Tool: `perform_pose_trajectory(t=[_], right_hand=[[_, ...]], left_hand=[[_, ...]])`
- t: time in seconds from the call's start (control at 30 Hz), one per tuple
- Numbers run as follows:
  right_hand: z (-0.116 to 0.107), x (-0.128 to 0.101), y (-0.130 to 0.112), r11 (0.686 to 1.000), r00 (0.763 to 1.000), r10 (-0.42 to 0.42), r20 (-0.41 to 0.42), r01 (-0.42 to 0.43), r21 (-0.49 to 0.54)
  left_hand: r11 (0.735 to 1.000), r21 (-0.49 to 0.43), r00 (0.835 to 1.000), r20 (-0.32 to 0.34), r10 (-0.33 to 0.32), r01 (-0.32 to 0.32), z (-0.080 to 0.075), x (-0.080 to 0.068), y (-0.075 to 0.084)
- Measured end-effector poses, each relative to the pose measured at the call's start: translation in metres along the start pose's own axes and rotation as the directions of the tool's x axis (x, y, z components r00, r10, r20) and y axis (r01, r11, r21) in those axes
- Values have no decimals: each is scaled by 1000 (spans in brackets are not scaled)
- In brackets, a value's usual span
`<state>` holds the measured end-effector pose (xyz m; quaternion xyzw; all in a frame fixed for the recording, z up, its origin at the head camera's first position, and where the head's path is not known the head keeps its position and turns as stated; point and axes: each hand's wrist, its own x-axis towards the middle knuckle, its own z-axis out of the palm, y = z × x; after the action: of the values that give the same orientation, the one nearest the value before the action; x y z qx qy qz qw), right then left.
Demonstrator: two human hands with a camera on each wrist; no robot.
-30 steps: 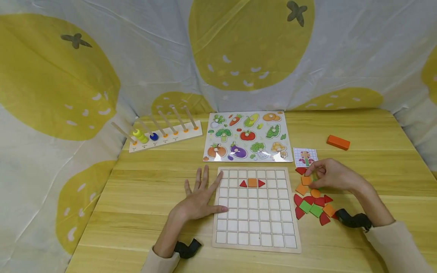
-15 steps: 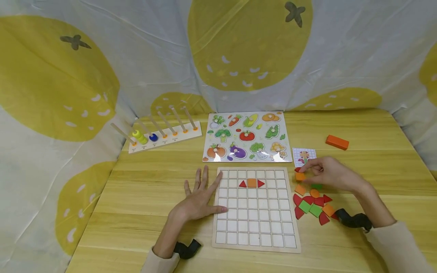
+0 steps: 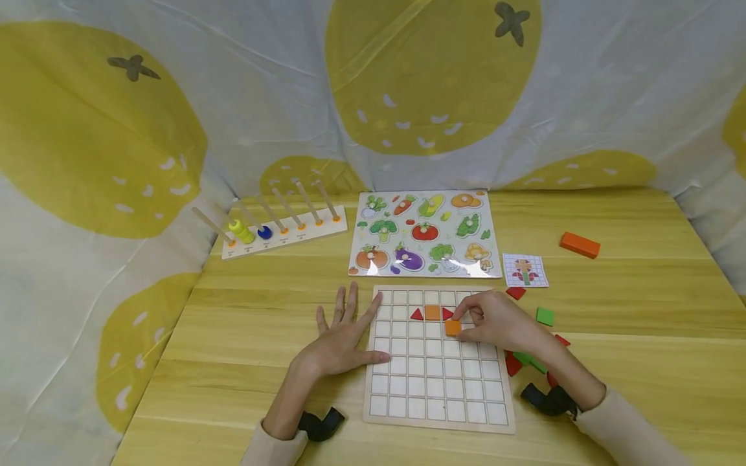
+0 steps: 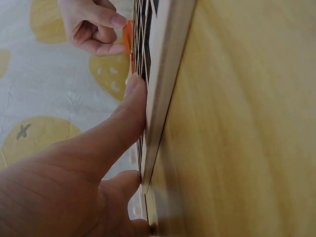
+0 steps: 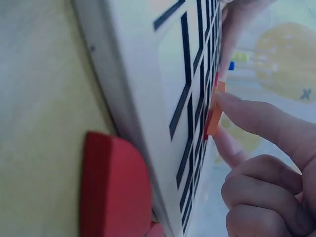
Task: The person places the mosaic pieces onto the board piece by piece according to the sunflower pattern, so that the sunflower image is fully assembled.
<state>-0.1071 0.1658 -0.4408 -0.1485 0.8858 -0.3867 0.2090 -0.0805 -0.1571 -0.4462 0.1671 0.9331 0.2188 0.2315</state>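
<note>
My right hand [image 3: 498, 318] pinches an orange square tile [image 3: 452, 328] between thumb and index finger, close over the wooden grid board [image 3: 416, 425]. In the right wrist view the orange tile [image 5: 217, 109] stands on edge to the camera, fingertips at its ends. On the board's second row lie a red triangle [image 3: 416, 314], an orange square [image 3: 432, 312] and another red triangle [image 3: 447, 313], the last one right beside my fingertips. My left hand [image 3: 338, 346] rests with spread, straight fingers at the board's left edge, thumb [image 4: 129, 106] on the board.
Right of the board lie a green square [image 3: 544, 316], a red piece [image 3: 515, 293] and several more tiles, partly under my right forearm. A pattern card [image 3: 526, 270], an orange block [image 3: 579, 245], a vegetable puzzle [image 3: 396, 222] and a peg stacker [image 3: 285, 234] stand behind.
My right hand has picked an orange square tile from the loose tiles on the right and carried it left over the board. The left hand has stayed put.
</note>
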Motion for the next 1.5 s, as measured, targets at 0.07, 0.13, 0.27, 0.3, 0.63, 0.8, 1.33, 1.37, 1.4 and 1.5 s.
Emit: perform_pose_trajectory(t=[0.07, 0.13, 0.27, 0.3, 0.63, 0.8, 1.33, 1.37, 1.4, 1.5], right_hand=[[2, 1, 0, 1000, 1000, 8, -12, -8, -14], [2, 0, 3, 1000, 1000, 1, -12, -1, 1], [-2, -1, 8, 997, 1000, -27, 16, 25, 75], [-3, -1, 9, 995, 999, -34, 25, 32, 97], [-1, 1, 12, 990, 996, -79, 27, 76, 120], [2, 3, 10, 993, 998, -61, 29, 57, 101], [-9, -2, 14, 992, 999, -50, 3, 50, 112], [-13, -4, 17, 992, 999, -52, -4, 52, 114], [-18, -7, 19, 992, 999, -51, -12, 52, 113], [-36, -16, 29, 993, 999, -39, -34, 42, 106]], left_hand=[[1000, -3, 1000, 3, 3, -3, 1, 1, -1], [1000, -7, 1000, 1, 7, -7, 2, 3, -3], [1000, 6, 1000, 7, -13, 13, 4, 5, -4], [1000, 5, 1000, 9, -14, 14, 4, 5, -4], [1000, -10, 999, -35, 21, -21, 17, 11, -18], [1000, -3, 999, -45, 23, -23, 19, 11, -19], [999, 24, 1000, 11, -29, 29, 2, 2, 0], [999, 32, 999, 16, -38, 37, 1, 2, 1], [998, 39, 999, 18, -43, 42, 1, 2, 1], [998, 47, 999, 18, -45, 44, 0, 3, 3]])
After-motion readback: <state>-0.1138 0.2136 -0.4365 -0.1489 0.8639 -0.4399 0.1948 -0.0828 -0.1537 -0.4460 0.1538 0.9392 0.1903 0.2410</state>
